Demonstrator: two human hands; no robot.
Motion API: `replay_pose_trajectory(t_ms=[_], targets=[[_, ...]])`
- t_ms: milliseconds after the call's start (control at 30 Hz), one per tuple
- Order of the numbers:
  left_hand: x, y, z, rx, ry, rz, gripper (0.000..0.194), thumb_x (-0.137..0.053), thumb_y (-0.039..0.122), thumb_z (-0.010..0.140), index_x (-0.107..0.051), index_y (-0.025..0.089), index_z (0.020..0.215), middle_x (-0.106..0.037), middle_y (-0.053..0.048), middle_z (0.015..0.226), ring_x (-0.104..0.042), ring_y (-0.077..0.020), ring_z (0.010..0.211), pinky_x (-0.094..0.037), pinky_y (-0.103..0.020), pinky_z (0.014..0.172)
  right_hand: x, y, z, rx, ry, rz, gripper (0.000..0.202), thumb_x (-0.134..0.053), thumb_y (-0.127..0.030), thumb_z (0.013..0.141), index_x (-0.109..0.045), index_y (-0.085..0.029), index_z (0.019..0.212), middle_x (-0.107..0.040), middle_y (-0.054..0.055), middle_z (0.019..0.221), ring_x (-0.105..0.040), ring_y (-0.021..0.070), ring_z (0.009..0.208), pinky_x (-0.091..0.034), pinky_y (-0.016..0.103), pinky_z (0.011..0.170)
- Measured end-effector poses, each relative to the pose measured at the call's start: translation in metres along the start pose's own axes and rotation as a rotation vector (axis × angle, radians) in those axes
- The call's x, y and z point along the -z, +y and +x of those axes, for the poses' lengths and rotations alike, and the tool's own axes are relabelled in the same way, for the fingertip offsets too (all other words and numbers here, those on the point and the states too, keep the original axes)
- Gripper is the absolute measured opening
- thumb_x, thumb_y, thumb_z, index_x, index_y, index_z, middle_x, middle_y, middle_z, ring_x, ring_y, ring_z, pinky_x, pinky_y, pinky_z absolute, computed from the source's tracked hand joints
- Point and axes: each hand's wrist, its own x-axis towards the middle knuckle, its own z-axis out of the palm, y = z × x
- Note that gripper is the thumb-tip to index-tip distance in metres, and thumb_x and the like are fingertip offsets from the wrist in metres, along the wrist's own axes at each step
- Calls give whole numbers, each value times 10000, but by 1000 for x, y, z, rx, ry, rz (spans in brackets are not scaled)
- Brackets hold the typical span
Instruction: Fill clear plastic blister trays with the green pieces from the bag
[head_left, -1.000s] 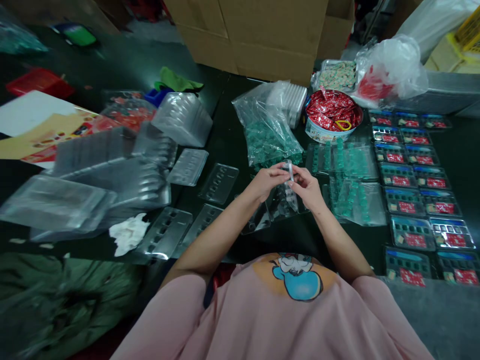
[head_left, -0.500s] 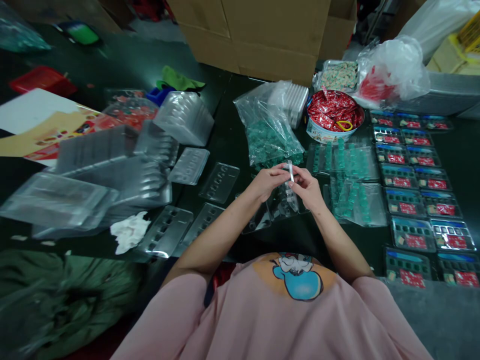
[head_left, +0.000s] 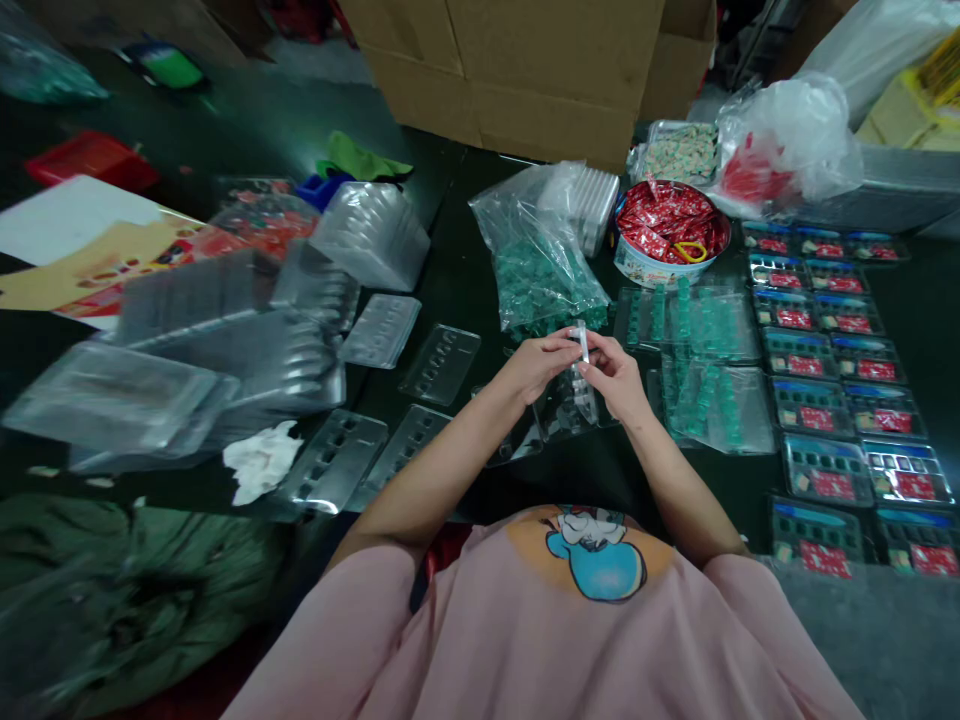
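Both hands meet over the middle of the dark table, around a small clear plastic strip [head_left: 582, 340]. My left hand [head_left: 541, 366] is closed on the strip from the left, fingertips together. From the right, my right hand [head_left: 613, 376] pinches the same strip. Just below the fingers lies a clear moulded tray [head_left: 582, 400], partly covered by the hands. A plastic bag of green pieces [head_left: 541, 270] rests beyond the hands. To the right, rows of green pieces [head_left: 705, 400] lie on clear trays.
Stacks of clear trays [head_left: 247, 350] and a crumpled white tissue [head_left: 261, 460] are on the left. A round tin of red packets [head_left: 667, 225] sits behind. Filled trays [head_left: 825, 420] line the right. A cardboard box [head_left: 525, 75] stands at the back.
The whole view has shifted very slightly. Both hands keep the same hold on the clear strip.
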Motion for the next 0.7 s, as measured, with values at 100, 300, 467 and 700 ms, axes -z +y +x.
replay_pose_trajectory(t_ms=[100,300,467,700], targets=[[0,-1,0,12,-24,-45,306,-916,313,506,-775,133,709,-586,-103,1326,-634,-235,1029,-487,-401,974,0,2,0,8,6,10,465,-705,-378,781,-643,-312,1238,-558,25,1076,-521,111,736,-512,304,745],[-1,-2,-1,31,-35,-99,274,-905,274,526,-769,134,719,-681,-94,1132,-643,-182,927,-484,-350,926,-1,3,-1,0,7,-23,468,-697,-408,786,-640,-306,1238,-567,39,1122,-535,123,750,-519,319,752],[-1,-1,-2,15,-38,-89,277,-903,274,527,-765,136,725,-690,-84,1079,-643,-188,930,-475,-356,926,-2,4,0,-14,16,-14,482,-710,-411,775,-639,-301,1238,-577,42,1137,-541,124,764,-529,331,783],[0,-3,-1,8,-52,-79,264,-894,278,545,-760,140,725,-680,-86,1109,-634,-217,1002,-462,-371,950,-2,4,-1,-2,5,-49,476,-688,-428,793,-629,-299,1248,-575,44,1128,-540,126,756,-527,322,762]])
